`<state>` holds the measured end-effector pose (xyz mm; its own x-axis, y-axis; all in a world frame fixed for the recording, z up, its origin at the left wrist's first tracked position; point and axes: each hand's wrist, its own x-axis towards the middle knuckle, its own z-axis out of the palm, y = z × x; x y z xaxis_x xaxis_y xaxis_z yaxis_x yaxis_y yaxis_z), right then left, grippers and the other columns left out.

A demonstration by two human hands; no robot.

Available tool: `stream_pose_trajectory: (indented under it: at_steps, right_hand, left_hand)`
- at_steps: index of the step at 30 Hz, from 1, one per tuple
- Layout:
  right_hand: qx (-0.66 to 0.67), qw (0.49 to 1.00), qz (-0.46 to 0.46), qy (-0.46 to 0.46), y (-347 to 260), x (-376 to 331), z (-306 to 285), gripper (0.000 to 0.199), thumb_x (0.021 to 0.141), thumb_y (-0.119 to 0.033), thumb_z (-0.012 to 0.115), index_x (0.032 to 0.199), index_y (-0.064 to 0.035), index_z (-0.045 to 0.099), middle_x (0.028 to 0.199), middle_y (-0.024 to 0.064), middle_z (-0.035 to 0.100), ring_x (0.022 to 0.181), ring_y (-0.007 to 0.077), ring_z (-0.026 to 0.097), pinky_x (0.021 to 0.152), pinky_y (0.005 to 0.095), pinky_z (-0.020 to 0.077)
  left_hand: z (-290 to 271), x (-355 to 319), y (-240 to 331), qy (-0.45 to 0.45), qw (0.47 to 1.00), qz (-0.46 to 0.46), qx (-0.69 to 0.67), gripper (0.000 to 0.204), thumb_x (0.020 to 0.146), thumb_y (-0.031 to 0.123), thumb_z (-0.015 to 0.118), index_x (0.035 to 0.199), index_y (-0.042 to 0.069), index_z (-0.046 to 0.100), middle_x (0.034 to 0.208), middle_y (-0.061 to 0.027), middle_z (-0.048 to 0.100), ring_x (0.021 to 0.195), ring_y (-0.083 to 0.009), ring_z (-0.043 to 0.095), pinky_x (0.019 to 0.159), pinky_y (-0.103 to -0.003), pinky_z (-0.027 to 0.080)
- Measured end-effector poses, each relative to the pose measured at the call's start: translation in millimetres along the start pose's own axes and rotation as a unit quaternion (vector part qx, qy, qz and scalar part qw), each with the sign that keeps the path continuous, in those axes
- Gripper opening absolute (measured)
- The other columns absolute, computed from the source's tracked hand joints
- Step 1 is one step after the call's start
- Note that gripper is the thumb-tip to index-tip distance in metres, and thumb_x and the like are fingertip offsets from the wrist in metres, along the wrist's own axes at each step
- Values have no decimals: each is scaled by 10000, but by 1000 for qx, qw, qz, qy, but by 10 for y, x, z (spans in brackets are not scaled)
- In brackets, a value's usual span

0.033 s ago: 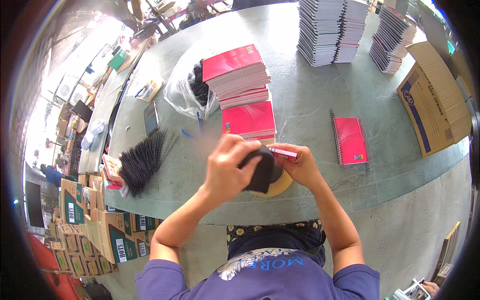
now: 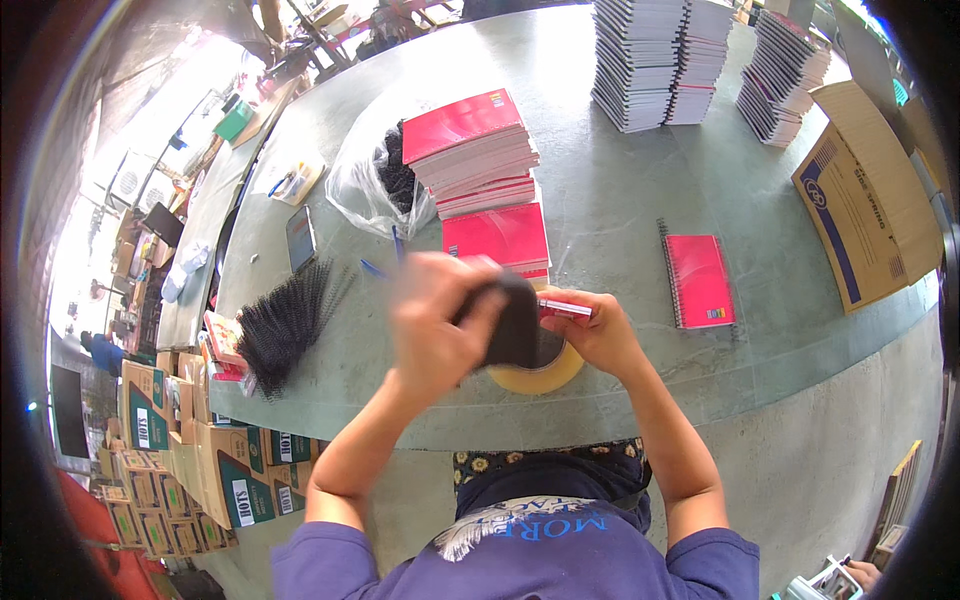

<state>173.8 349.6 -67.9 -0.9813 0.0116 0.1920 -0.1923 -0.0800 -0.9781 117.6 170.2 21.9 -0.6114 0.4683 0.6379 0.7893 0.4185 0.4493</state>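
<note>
My left hand (image 2: 435,325), partly smeared by motion, closes its fingers and thumb around a soft-looking black, curved piece (image 2: 515,325) whose kind I cannot make out. Close beside it, my right hand (image 2: 595,335) grips a small red-covered notebook (image 2: 567,307), seen nearly edge-on with its pale pages showing. Much of that notebook is hidden by the black piece and my fingers. Below both hands a wide roll of yellowish tape (image 2: 545,380) lies on the table. Just beyond them rises a stack of red notebooks (image 2: 495,235).
Black spiral coils (image 2: 285,335) lie at the left, near a phone (image 2: 300,238). A clear plastic bag (image 2: 355,185) holds more coils. A bound red notebook (image 2: 700,280) lies at the right, near a cardboard box (image 2: 860,220). Tall notebook stacks (image 2: 635,70) stand at the back.
My left hand has shifted a little left and upward, and the black piece has moved left with it, uncovering more of the tape roll. My right hand stays almost still.
</note>
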Motion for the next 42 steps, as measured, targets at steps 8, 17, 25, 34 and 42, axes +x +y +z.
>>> stream_pose_trajectory:
  at_steps: [8, 17, 25, 34, 42]
  right_hand:
    - [-6, 999, 32, -26, 51, -32, 2, 287, 805, 43, 608, 1084, -20, 632, 954, 36, 674, 872, 45, 521, 777, 247, 473]
    - [32, 999, 8, -35, -82, 56, 3, 281, 839, 26, 607, 1116, -12, 636, 1133, 61, 644, 899, 78, 565, 799, 232, 468]
    - [120, 992, -12, 40, -161, -1, 125, 198, 870, 31, 570, 1034, -21, 670, 1117, 75, 650, 907, 107, 594, 764, 232, 472]
    - [-156, 986, 21, 49, -24, -276, -47, 194, 855, -108, 633, 1036, -45, 663, 785, 107, 666, 696, 84, 559, 661, 267, 471]
    - [-171, 983, -19, 59, 104, -321, -93, 126, 835, -72, 599, 943, -15, 631, 723, 172, 610, 609, 153, 531, 594, 307, 454]
  left_hand:
    - [105, 187, 8, 121, 987, -76, -72, 236, 681, 15, 720, 906, 66, 669, 827, -99, 612, 791, -252, 591, 749, -339, 483]
    - [-227, -741, -371, -216, 957, -191, -20, 230, 722, 105, 727, 944, 82, 672, 886, -124, 604, 838, -301, 598, 717, -389, 494]
    - [-169, -324, -80, -50, 988, 85, 123, 217, 734, 121, 708, 932, 46, 661, 914, -115, 629, 870, -294, 579, 757, -372, 472]
    - [280, 48, 38, -202, 979, 27, -10, 233, 719, 115, 695, 923, 34, 616, 917, -106, 623, 897, -289, 581, 798, -388, 463]
    - [496, -20, 134, -254, 958, 89, -101, 161, 739, 21, 613, 899, 7, 610, 931, -124, 627, 930, -294, 591, 801, -369, 483]
